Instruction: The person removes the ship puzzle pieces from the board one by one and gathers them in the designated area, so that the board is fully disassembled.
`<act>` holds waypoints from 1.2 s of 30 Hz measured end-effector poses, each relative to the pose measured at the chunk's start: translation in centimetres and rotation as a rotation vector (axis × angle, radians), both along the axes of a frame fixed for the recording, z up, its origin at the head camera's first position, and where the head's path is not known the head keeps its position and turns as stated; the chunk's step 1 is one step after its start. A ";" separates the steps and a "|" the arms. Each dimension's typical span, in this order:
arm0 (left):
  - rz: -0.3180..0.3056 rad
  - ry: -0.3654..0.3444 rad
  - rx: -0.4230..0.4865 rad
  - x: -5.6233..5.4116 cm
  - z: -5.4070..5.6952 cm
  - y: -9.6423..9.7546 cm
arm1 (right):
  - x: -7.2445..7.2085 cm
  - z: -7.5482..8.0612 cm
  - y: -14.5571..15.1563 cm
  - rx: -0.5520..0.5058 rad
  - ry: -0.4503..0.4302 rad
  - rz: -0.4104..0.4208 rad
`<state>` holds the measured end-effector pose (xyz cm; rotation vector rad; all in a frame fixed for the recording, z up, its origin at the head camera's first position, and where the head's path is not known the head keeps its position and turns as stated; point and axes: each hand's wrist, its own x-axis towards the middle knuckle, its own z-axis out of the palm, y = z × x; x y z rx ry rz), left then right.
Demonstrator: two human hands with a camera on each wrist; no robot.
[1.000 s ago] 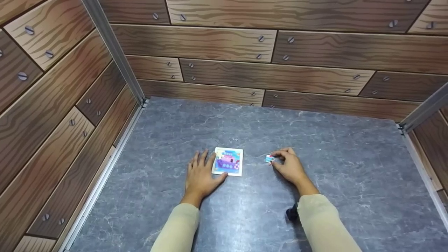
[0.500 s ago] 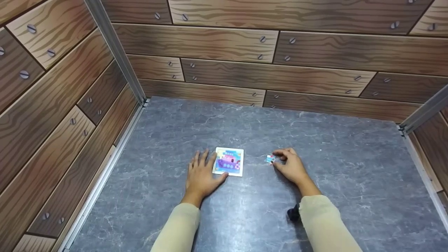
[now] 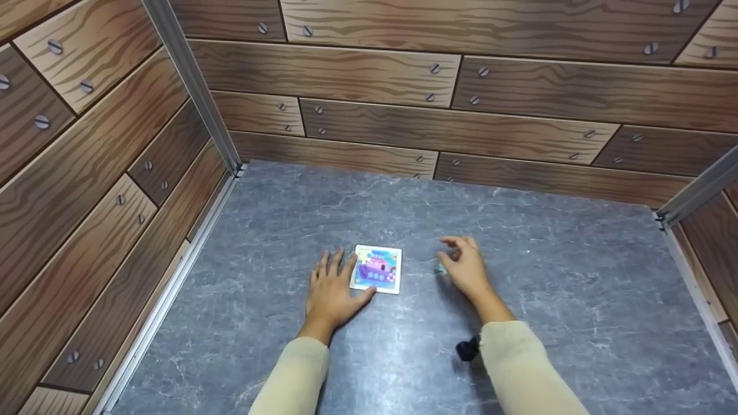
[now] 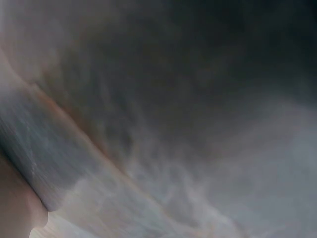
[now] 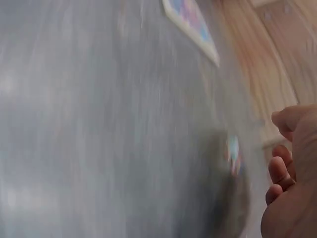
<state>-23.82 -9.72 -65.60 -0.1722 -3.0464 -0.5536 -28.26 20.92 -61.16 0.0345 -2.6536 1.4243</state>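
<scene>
A square picture puzzle (image 3: 376, 269) with a white frame and a purple-pink ship lies on the grey surface. My left hand (image 3: 334, 291) rests along its left side with fingers spread, the index finger and thumb touching the frame's edges. To the puzzle's right, my right hand (image 3: 466, 268) hovers, thumb and index finger apart. A small blue-and-white puzzle piece (image 3: 441, 268) lies beneath its thumb, partly covered. In the right wrist view the piece (image 5: 233, 153) sits blurred on the surface, apart from the fingers. Nothing clear of the puzzle shows in the left wrist view.
The marbled grey tabletop (image 3: 369, 213) is bounded by wood-plank-patterned walls (image 3: 369, 121) at the back and sides. Metal rails (image 3: 173, 288) run along the edges. A black device (image 3: 467, 349) sits at the right wrist, by the sleeve.
My right hand has let go of the small puzzle piece and risen slightly to the left over it. The left hand and the picture puzzle stay in place.
</scene>
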 end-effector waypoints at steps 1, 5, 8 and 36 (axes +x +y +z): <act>0.001 0.001 -0.002 0.0 0.0 0.0 | -0.1 0.2 -0.9 -0.003 0.025 0.007; 0.007 0.012 -0.007 -0.1 -0.2 0.0 | -0.2 0.9 -4.5 -0.025 0.051 0.089; 0.013 0.017 -0.009 0.0 -0.2 0.1 | -0.1 0.6 -6.8 -0.018 0.040 0.137; 0.006 0.029 -0.026 -0.3 -0.1 0.0 | -0.6 -1.7 -12.5 0.259 -0.046 0.197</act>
